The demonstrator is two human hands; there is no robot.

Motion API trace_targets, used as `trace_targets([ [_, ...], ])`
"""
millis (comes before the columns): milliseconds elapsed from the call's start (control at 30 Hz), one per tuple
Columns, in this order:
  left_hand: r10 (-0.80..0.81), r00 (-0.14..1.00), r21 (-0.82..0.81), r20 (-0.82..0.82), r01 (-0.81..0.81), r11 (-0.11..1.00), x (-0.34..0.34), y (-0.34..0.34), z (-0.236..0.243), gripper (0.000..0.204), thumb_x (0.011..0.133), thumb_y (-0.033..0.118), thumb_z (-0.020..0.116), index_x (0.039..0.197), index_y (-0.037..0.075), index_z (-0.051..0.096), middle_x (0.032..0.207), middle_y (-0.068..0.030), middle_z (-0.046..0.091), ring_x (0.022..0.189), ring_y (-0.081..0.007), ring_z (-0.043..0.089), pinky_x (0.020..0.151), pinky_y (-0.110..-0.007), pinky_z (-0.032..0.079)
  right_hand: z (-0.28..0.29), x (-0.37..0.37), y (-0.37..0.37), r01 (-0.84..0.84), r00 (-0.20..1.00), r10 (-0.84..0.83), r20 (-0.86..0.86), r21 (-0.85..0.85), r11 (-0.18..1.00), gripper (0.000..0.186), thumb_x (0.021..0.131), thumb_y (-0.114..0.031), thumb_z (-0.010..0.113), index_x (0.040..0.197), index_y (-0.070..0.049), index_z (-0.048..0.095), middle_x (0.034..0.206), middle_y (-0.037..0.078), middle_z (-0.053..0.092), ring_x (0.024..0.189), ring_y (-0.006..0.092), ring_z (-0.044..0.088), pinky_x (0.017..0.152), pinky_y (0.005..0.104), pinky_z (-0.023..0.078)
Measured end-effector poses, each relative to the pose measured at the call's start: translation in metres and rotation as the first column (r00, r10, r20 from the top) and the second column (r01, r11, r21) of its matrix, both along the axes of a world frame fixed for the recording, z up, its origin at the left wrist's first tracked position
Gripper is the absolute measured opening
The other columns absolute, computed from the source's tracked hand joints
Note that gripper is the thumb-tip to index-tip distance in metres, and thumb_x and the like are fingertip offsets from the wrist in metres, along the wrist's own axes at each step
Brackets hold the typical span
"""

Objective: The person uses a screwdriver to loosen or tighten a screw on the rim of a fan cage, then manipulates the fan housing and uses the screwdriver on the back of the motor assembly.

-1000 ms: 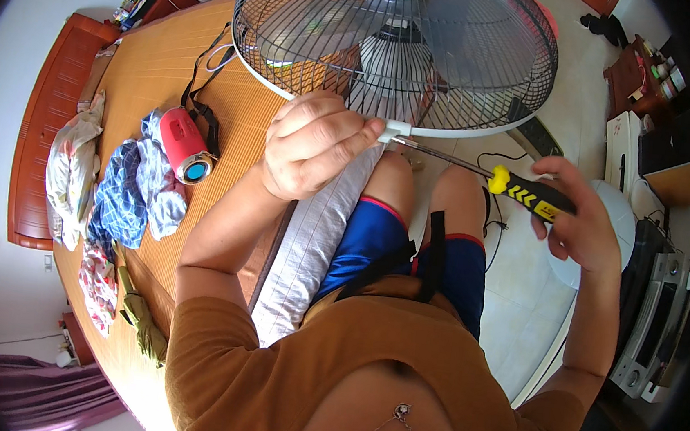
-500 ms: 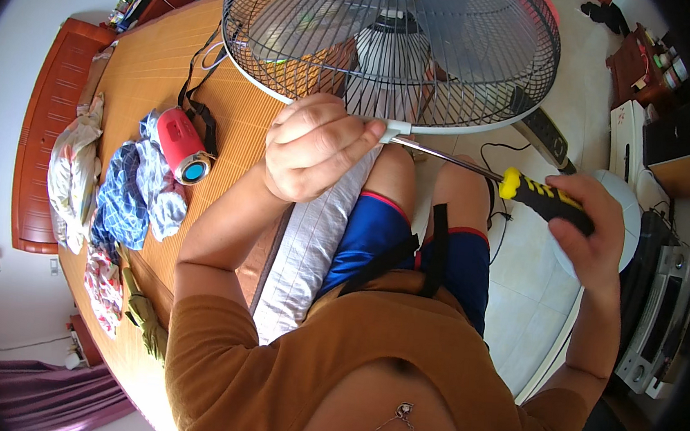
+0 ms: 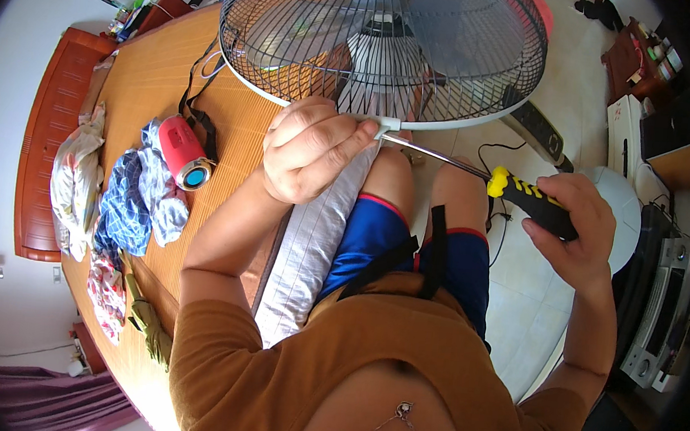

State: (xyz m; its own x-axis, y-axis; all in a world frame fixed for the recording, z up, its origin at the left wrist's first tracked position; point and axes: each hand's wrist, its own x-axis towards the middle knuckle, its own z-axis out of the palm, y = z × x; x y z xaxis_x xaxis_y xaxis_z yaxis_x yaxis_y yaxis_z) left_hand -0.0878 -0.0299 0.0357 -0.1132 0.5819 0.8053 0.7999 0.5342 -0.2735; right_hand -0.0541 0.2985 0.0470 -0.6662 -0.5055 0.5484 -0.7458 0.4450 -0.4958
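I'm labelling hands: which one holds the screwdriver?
The right hand: its fingers grip the screwdriver, whereas the left hand holds the fan rim.

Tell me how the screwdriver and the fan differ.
The screwdriver is slim and straight, while the fan is broad and round. The screwdriver is far smaller than the fan. The screwdriver's handle is black and yellow, whereas the fan's rim is pale. The right hand grips the screwdriver; the left hand pinches the fan's rim. Both are held.
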Motion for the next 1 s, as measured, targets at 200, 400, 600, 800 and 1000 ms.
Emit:
trace_targets([
  [200,-0.058,0.998,-0.014,-0.027,0.057,0.998,-0.004,0.002,-0.001,0.025,0.059,0.005,0.072,0.083,-0.002,0.068,0.079,-0.0058,0.058,0.072,-0.0180,0.056,0.060,-0.029,0.051,-0.007,-0.011,0.004,0.090,0.872,0.067,0.485,-0.294,0.952,0.033,0.069,-0.012,0.073,0.097,-0.001,0.061,0.080,0.006,0.061,0.069,0.0108,0.057,0.059,0.0206,0.044],
  [400,-0.096,0.995,-0.027,-0.007,0.096,0.995,-0.004,0.000,-0.003,0.023,0.061,0.004,0.071,0.082,-0.004,0.067,0.080,-0.0065,0.058,0.073,-0.0185,0.057,0.060,-0.030,0.051,0.008,-0.023,0.008,0.160,0.573,0.168,0.802,-0.310,0.937,0.031,0.072,-0.019,0.070,0.096,-0.001,0.061,0.070,0.003,0.060,0.053,0.0042,0.048,0.046,0.0163,0.035],
  [600,-0.060,0.998,0.006,0.036,0.060,0.998,-0.001,-0.003,-0.006,0.028,0.061,0.005,0.077,0.087,-0.002,0.067,0.080,-0.0075,0.061,0.074,-0.0213,0.057,0.064,-0.032,0.051,0.016,-0.024,0.007,0.151,0.507,0.138,0.851,-0.245,0.958,0.031,0.072,-0.017,0.069,0.097,-0.002,0.059,0.070,0.004,0.060,0.050,0.0045,0.046,0.045,0.0176,0.035],
  [800,-0.053,0.994,0.177,0.096,0.035,0.984,0.009,-0.013,-0.008,0.030,0.068,0.008,0.072,0.096,0.000,0.066,0.089,-0.0080,0.061,0.081,-0.0245,0.059,0.074,-0.034,0.051,0.015,0.030,0.049,0.295,0.815,-0.078,0.574,-0.295,0.909,0.035,0.074,-0.019,0.068,0.101,0.001,0.057,0.081,0.005,0.059,0.061,0.0066,0.051,0.054,0.0174,0.039],
  [1000,-0.197,0.540,0.313,0.818,-0.130,0.941,0.070,-0.036,-0.037,0.034,0.072,0.005,0.073,0.104,0.000,0.062,0.085,-0.0081,0.062,0.077,-0.0181,0.059,0.069,-0.030,0.046,-0.040,0.043,-0.002,0.084,0.617,0.281,0.735,-0.417,0.905,0.041,0.069,-0.016,0.074,0.102,0.001,0.057,0.092,0.006,0.059,0.086,0.0129,0.057,0.078,0.0250,0.044],
])
